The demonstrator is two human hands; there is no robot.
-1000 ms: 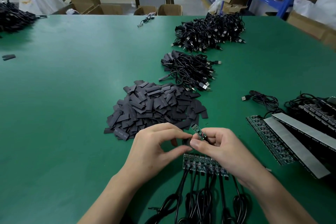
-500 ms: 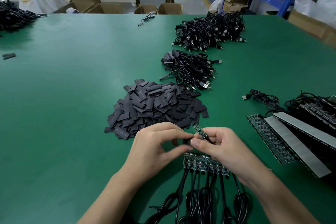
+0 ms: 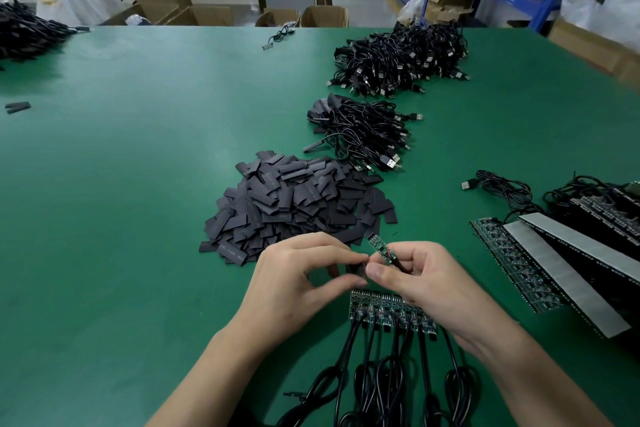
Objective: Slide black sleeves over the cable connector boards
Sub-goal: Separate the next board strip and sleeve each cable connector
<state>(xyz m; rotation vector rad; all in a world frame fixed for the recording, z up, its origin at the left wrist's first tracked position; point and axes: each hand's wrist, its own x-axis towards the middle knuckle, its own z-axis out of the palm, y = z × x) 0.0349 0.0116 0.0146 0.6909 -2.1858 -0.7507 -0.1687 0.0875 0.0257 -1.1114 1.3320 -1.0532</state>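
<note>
My right hand [image 3: 419, 282] pinches a small green connector board [image 3: 380, 248] by its cable end, the board tilted up and to the left. My left hand [image 3: 298, 274] pinches a black sleeve [image 3: 356, 269], mostly hidden between thumb and forefinger, just below the board. The two hands touch at the fingertips. Under them a row of several green boards [image 3: 388, 314] with black cables [image 3: 391, 378] lies on the green table [image 3: 121, 184]. A heap of loose black sleeves [image 3: 298, 201] lies just beyond my hands.
Two piles of black USB cables [image 3: 363, 132] [image 3: 401, 57] lie further back. Strips of boards on grey backing [image 3: 561, 267] and a loose cable [image 3: 502, 184] are at the right. Another cable pile [image 3: 24, 33] sits far left, with cardboard boxes and blue shelving beyond the table.
Both hands stay together over the row of boards; the fingers shift slightly around the sleeve and the held board. Nothing else has moved.
</note>
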